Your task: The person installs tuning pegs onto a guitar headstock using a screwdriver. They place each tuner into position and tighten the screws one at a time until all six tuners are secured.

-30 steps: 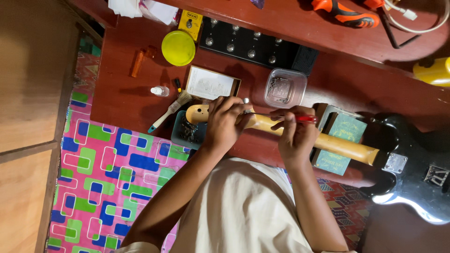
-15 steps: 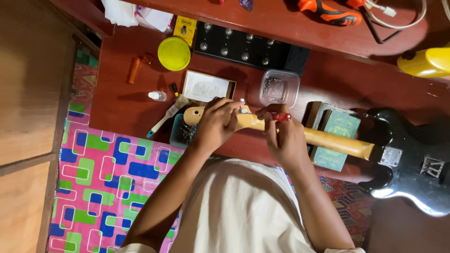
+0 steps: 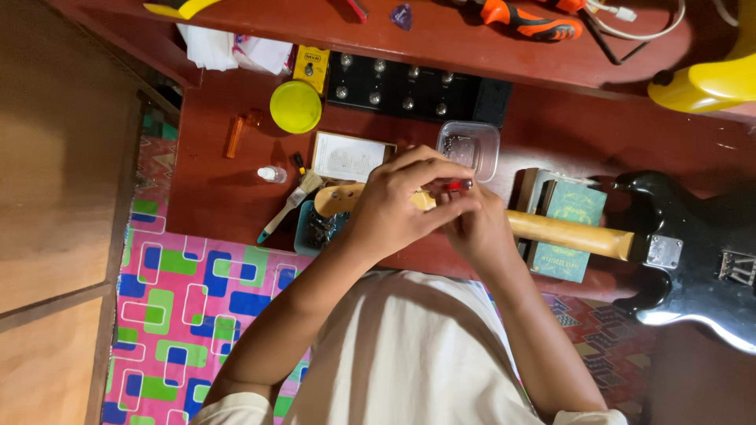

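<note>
Red desk (image 3: 236,197) is bearing a guitar (image 3: 693,267); both hands, left (image 3: 394,208) and right (image 3: 472,228), are clenching its stiff, likely heavy neck (image 3: 567,234); a red-handled tool (image 3: 457,186) is pinched there.

Both forearms rise from the bottom of the view and converge near the centre, elbows spread wide and wrists angled inward. The left hand (image 3: 390,206) lies uppermost, its back turned to the camera, knuckles bent and fingers (image 3: 429,169) curled forward and to the right, with the tips pinched close together. The right hand (image 3: 476,228) sits just beneath and beside it, partly covered by the left (only its back and the base of the thumb show clearly), fingers folded in toward the left hand's fingertips. The two hands touch. Both arms are bare to above the elbow.
</note>
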